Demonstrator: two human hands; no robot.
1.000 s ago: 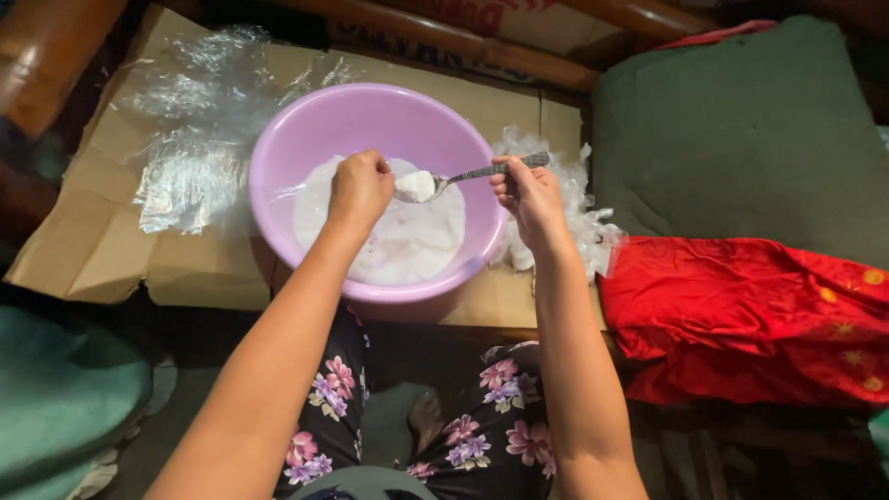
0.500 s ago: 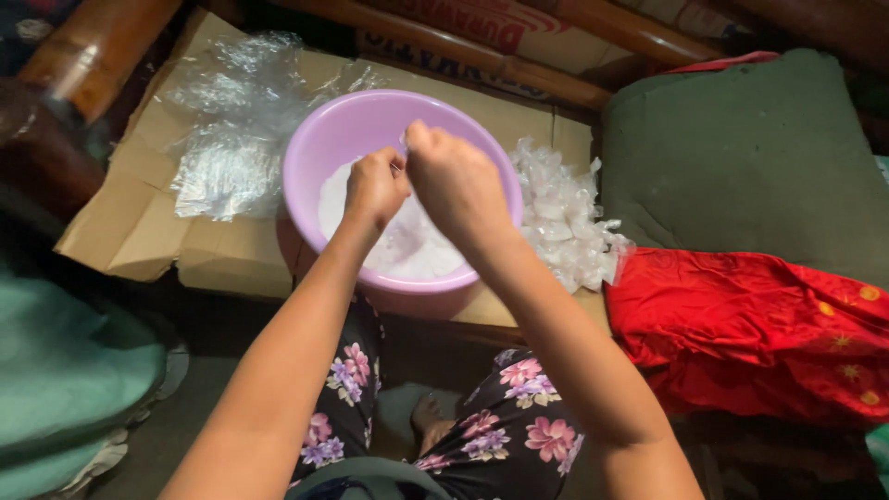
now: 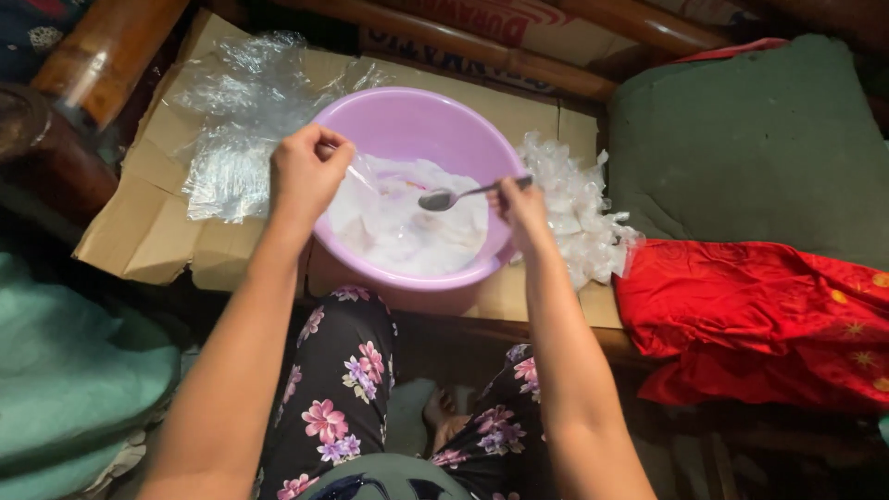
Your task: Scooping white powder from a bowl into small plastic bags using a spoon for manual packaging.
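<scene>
While over basin (image 3: 435,120) — spoon (image 3: 454,195)

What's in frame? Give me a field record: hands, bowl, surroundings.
left hand: pinches a small clear plastic bag over the bowl
right hand: holds a metal spoon, bowl end over the contents
bowl: lilac plastic, white mass inside
under bowl: flattened cardboard
left of bowl: clear plastic sheets
right of bowl: heap of plastic bags

Plastic bags (image 3: 236,120) and wrappers (image 3: 579,208) flank the basin (image 3: 417,125).
</scene>
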